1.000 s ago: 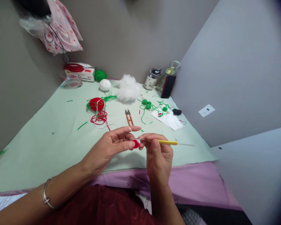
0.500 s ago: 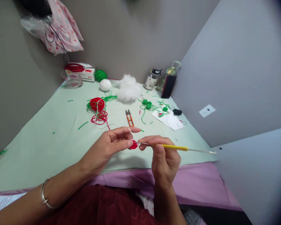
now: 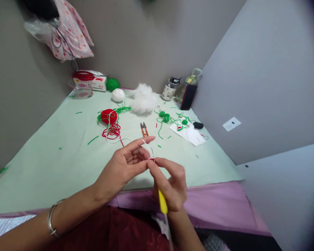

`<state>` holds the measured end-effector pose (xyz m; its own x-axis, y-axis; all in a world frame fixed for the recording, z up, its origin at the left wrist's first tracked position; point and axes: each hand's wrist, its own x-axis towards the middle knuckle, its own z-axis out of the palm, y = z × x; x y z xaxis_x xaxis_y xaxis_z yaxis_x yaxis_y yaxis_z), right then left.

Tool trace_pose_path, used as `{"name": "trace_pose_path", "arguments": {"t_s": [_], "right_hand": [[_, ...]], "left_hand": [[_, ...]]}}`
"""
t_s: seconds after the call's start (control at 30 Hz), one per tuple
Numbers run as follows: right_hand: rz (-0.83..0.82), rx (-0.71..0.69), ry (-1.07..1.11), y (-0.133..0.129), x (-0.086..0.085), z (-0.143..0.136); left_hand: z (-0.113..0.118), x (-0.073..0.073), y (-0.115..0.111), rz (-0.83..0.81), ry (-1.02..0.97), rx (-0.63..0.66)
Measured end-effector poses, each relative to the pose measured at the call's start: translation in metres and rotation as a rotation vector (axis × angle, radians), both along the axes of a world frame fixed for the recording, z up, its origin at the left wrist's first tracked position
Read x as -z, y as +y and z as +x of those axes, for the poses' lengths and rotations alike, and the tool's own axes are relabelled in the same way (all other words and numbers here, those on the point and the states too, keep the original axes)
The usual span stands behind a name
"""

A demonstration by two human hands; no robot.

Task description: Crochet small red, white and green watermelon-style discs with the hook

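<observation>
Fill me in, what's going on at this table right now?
A person is crocheting: the left hand holds a small red-and-white crochet piece, mostly hidden by fingers, with white yarn over its index finger. The right hand holds a yellow-handled crochet hook, its handle pointing back toward the person. Thread snips lie on the table beyond the hands.

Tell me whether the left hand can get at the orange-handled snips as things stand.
Probably yes: the snips lie just beyond the left hand, with nothing seen on them. It would likely have to release the small red piece and white yarn first.
</observation>
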<state>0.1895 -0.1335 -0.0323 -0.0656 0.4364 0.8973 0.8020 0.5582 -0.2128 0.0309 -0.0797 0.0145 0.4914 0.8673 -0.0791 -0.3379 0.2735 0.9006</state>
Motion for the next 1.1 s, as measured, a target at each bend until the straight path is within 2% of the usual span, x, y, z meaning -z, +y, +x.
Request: {"name": "trace_pose_path", "arguments": {"t_s": [0.07, 0.17, 0.3, 0.37, 0.5, 0.6, 0.7, 0.77, 0.87, 0.97, 1.03, 1.1], "right_hand": [[0.07, 0.021, 0.009, 0.002, 0.003, -0.002], [-0.007, -0.093, 0.186, 0.003, -0.003, -0.001], [-0.176, -0.271, 0.634, 0.004, -0.018, 0.001], [-0.219, -0.345, 0.728, 0.007, -0.023, 0.0], [-0.236, -0.372, 0.687, 0.011, -0.022, -0.004], [-0.226, -0.257, 0.534, 0.01, -0.016, -0.006], [-0.094, -0.103, 0.249, 0.009, -0.009, -0.006], [-0.056, -0.098, 0.206, 0.01, -0.009, -0.004], [-0.168, -0.198, 0.533, 0.013, -0.015, 0.0], [-0.273, -0.393, 0.866, 0.015, -0.02, 0.001], [-0.336, -0.48, 0.914, 0.016, -0.02, 0.0], [-0.377, -0.494, 0.891, 0.016, -0.018, -0.002]], "left_hand": [[0.002, -0.001, 0.0, -0.132, -0.05, 0.074], [0.002, -0.003, 0.003, -0.277, -0.088, 0.134], [0.0, -0.004, 0.005, -0.17, -0.049, 0.018], [0.0, -0.004, 0.004, -0.082, -0.035, 0.012], [0.002, 0.0, 0.003, -0.012, -0.015, 0.03], [0.005, 0.004, 0.003, -0.029, -0.046, -0.018], [0.007, 0.005, 0.004, -0.135, -0.109, 0.001], [0.006, 0.004, 0.007, -0.246, -0.134, 0.072], [0.004, 0.001, 0.011, -0.328, -0.145, 0.121], [0.002, -0.001, 0.012, -0.248, -0.128, 0.085], [0.002, -0.001, 0.01, -0.168, -0.094, 0.079], [0.003, 0.001, 0.009, -0.106, -0.06, 0.084]]}}
